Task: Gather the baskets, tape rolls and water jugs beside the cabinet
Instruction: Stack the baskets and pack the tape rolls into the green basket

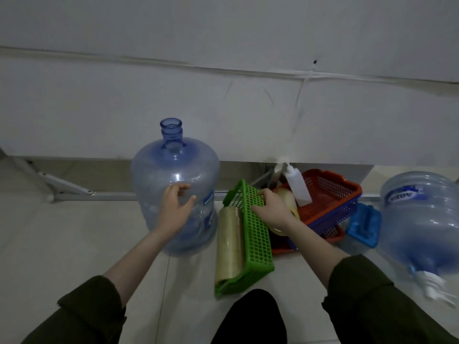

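So we're crouched on the tiled floor (pixel 74 232). Our left hand (pixel 173 204) is spread open with the fingers laid on the side of the upright water jug (pixel 178 165), which looks empty and has no cap. Our right hand (pixel 272 211) grips the upper wall of the green basket (pixel 258 244). That basket is tipped on its side just right of the jug, with a stack of tape rolls (pixel 229 244) lying inside it.

Just beside it on the right, an orange basket (pixel 355 188) sits nested in a blue basket (pixel 337 217) with a white bottle (pixel 298 188) leaning in it. A second jug (pixel 422 219) lies on its side further right. Everything's already near the white panel (pixel 223 108) behind, which we're guessing is the cabinet.

For doing this bit well, we'd say:
- Tip the green basket back upright slowly so the tape stack rolls against the wall rather than out the open side.
- Use the open palm to steady the jug, since an empty one should skid easily on tile.
- Then slide the basket in snug beside the jug.
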